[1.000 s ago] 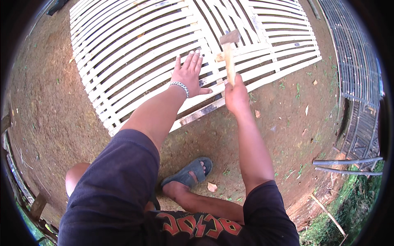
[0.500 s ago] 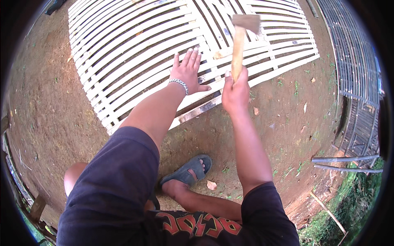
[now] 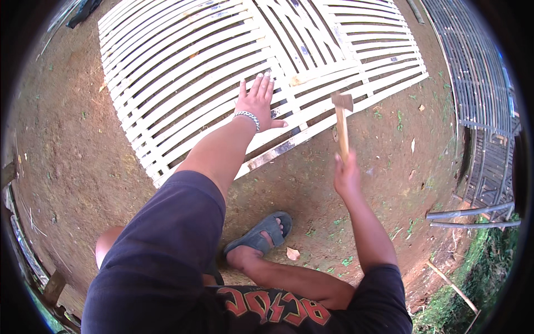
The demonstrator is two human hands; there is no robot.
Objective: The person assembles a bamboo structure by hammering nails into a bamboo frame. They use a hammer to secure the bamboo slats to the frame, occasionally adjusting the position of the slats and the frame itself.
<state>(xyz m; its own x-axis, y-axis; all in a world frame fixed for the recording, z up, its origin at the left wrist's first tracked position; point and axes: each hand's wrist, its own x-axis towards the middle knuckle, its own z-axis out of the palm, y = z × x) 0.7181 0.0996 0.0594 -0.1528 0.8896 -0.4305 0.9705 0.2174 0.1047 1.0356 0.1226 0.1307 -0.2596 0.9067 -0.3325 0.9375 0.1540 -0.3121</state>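
A lattice panel of pale slats (image 3: 183, 83) lies on the ground in front of me, with crosspieces fixed across it. My left hand (image 3: 257, 106) rests flat on its near part, fingers spread, holding nothing. A chain bracelet circles that wrist. To the right, my right hand (image 3: 347, 175) is closed round the light wooden handle of a hatchet (image 3: 342, 128). Its brown metal head is up, over the near right edge of the panel in this view. Whether the head touches a slat I cannot tell.
Bare brown soil (image 3: 384, 161) surrounds the panel, with leaves and small weeds. My sandalled foot (image 3: 261, 236) stands close to its near edge. At the right are a dark slatted bamboo structure (image 3: 473, 72), loose poles (image 3: 473, 214) and a grassy edge (image 3: 473, 295).
My right hand has drawn the hatchet back toward me and to the right, from over the panel's middle to its near edge. My left hand stays flat on the slats.
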